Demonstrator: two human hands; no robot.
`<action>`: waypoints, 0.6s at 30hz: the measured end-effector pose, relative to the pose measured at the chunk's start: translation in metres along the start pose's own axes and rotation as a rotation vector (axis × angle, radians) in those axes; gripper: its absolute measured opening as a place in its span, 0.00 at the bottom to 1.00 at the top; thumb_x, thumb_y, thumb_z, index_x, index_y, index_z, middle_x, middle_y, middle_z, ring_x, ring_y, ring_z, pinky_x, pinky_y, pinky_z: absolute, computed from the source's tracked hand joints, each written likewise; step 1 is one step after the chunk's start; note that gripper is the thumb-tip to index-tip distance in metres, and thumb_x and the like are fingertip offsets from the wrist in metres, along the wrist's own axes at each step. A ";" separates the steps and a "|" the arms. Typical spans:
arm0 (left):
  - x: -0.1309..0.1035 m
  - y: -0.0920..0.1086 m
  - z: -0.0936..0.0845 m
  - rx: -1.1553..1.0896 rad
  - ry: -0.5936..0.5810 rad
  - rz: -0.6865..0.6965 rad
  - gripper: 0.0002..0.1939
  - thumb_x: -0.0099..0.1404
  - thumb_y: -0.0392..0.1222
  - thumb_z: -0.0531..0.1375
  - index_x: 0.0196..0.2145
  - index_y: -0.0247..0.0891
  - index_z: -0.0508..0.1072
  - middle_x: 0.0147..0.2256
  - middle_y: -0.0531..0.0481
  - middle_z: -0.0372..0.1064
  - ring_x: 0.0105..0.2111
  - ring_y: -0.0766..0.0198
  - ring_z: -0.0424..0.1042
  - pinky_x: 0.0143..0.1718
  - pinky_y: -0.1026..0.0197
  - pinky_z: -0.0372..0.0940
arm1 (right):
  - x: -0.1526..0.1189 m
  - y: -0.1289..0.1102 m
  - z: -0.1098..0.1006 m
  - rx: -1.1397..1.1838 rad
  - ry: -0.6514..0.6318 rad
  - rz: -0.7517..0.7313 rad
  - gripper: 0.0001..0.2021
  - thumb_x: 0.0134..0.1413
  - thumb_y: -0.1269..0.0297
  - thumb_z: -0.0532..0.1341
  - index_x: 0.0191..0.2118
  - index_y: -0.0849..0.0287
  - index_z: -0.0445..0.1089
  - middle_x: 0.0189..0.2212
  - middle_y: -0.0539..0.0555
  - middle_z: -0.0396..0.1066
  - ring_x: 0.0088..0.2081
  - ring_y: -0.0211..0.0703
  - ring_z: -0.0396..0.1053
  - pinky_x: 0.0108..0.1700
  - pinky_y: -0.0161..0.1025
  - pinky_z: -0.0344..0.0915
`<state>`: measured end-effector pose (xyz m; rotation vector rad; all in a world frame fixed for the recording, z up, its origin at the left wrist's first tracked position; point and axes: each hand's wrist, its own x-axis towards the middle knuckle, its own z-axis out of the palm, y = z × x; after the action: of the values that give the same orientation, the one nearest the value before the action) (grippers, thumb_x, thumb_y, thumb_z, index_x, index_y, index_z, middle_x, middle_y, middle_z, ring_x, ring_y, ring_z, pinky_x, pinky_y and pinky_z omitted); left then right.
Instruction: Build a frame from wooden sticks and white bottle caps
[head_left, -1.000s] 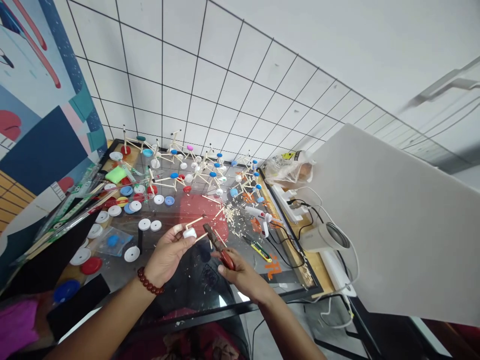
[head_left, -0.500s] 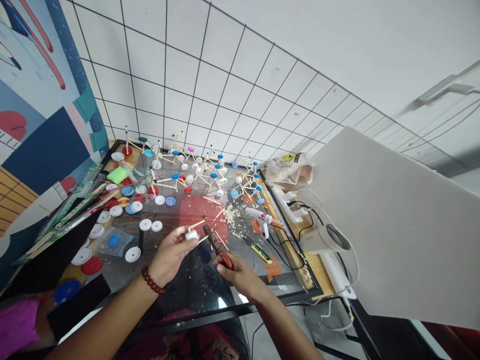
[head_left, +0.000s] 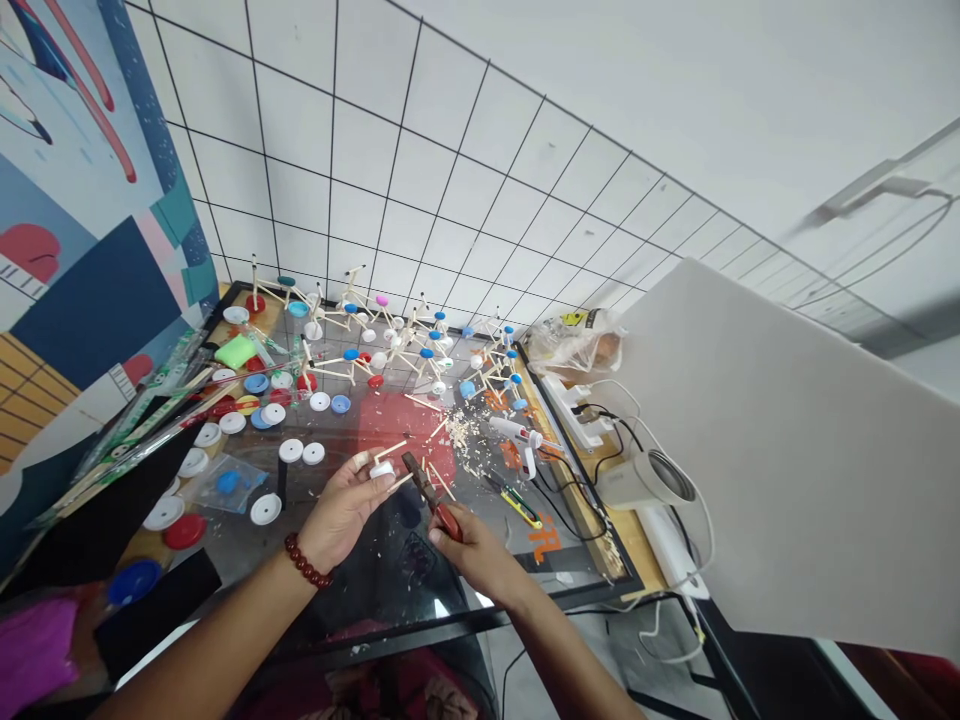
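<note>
My left hand, with a red bead bracelet at the wrist, pinches a white bottle cap from which thin wooden sticks stick out. My right hand is closed round the red handles of a pair of pliers. The dark jaws of the pliers are at the end of one stick, close to the cap; whether they bite on it I cannot tell. Beneath the hands lies a dark glass tabletop with a red patch and several loose sticks.
Wood chips, a white glue gun and a yellow-green utility knife lie to the right. Small stick-and-cap figures stand along the back. Loose caps lie left. A power strip with cables runs along the right edge.
The pliers' jaws have shifted slightly to the left and up with my right hand. My left hand keeps its hold on the cap, almost unmoved.
</note>
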<state>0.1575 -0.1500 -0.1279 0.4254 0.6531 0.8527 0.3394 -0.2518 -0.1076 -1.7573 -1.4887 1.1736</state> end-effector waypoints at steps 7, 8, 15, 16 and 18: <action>-0.025 -0.006 0.007 -0.106 0.207 0.014 0.13 0.53 0.32 0.69 0.37 0.37 0.75 0.41 0.49 0.76 0.47 0.61 0.74 0.57 0.56 0.64 | -0.002 -0.005 0.003 0.081 0.067 0.012 0.11 0.56 0.55 0.59 0.33 0.58 0.62 0.30 0.49 0.61 0.34 0.40 0.59 0.38 0.38 0.58; -0.031 -0.011 0.010 -0.068 0.200 -0.035 0.16 0.52 0.33 0.70 0.39 0.38 0.75 0.44 0.47 0.76 0.49 0.60 0.74 0.56 0.56 0.64 | -0.004 -0.009 0.004 0.092 0.084 0.013 0.11 0.56 0.56 0.59 0.34 0.58 0.62 0.30 0.49 0.62 0.34 0.41 0.60 0.39 0.38 0.59; -0.034 -0.043 0.049 0.182 -0.065 0.086 0.17 0.54 0.47 0.70 0.38 0.36 0.77 0.33 0.49 0.75 0.35 0.62 0.73 0.42 0.61 0.66 | -0.006 -0.029 0.024 0.087 0.233 -0.099 0.09 0.55 0.65 0.57 0.42 0.57 0.60 0.38 0.53 0.67 0.40 0.44 0.66 0.45 0.42 0.63; -0.030 -0.044 0.052 0.203 -0.045 0.116 0.17 0.54 0.49 0.70 0.38 0.36 0.77 0.29 0.51 0.73 0.31 0.64 0.71 0.39 0.62 0.66 | -0.004 -0.028 0.026 0.117 0.263 -0.102 0.12 0.54 0.66 0.58 0.44 0.57 0.60 0.40 0.54 0.67 0.42 0.45 0.66 0.47 0.42 0.63; -0.024 -0.046 0.054 0.238 -0.038 0.155 0.17 0.56 0.50 0.68 0.37 0.35 0.76 0.24 0.54 0.70 0.26 0.67 0.68 0.35 0.63 0.64 | 0.001 -0.023 0.028 0.196 0.304 -0.068 0.16 0.51 0.67 0.59 0.46 0.58 0.61 0.42 0.54 0.69 0.44 0.45 0.67 0.49 0.42 0.64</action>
<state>0.2084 -0.2016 -0.1070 0.7129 0.6959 0.9145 0.3036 -0.2491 -0.1019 -1.6526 -1.2026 0.9344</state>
